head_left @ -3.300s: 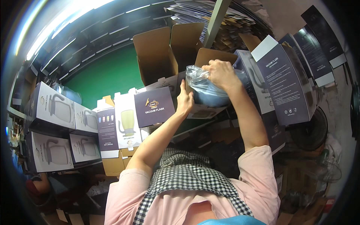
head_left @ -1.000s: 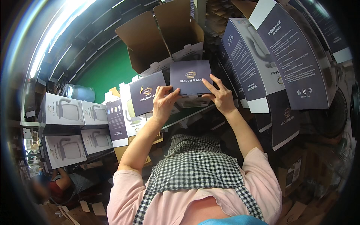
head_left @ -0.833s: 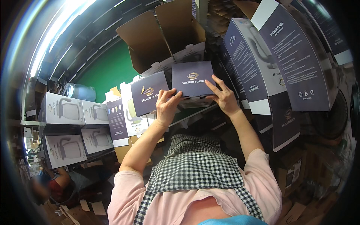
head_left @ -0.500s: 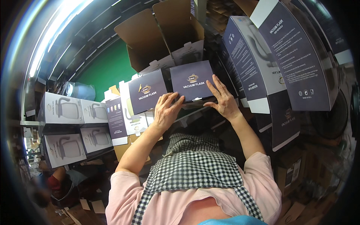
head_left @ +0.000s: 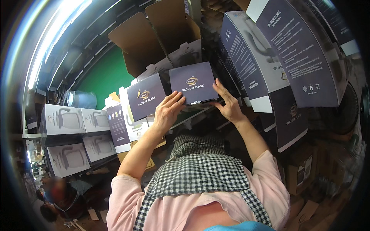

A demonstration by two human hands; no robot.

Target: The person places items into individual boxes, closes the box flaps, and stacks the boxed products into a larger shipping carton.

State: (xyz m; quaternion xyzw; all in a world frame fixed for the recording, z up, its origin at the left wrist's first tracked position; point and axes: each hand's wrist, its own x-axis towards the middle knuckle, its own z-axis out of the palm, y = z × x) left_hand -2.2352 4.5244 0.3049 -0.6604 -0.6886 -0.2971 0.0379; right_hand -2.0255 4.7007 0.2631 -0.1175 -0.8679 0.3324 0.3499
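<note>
A dark purple printed box [head_left: 193, 82] stands in front of me with its top face toward me. A small white tab shows at its near edge. My left hand [head_left: 169, 110] presses its fingers on the box's near left corner. On the opposite side, my right hand [head_left: 229, 104] has its fingers along the right edge and the thumb by the near right corner, so the box sits between both hands. A similar purple box [head_left: 146, 96] is just left of it, next to my left fingers.
An open brown carton [head_left: 140, 52] is behind the boxes. White-sided boxes [head_left: 63, 119] are stacked at left. Tall purple and white cartons [head_left: 296, 57] stand at right. A person [head_left: 65, 194] is low at left, and a taped brown carton [head_left: 302, 173] lies low at right.
The view has shifted slightly, so most things sit a little further left. The box's near edge looks more closed, with less gap below it. Both hands remain on the box.
</note>
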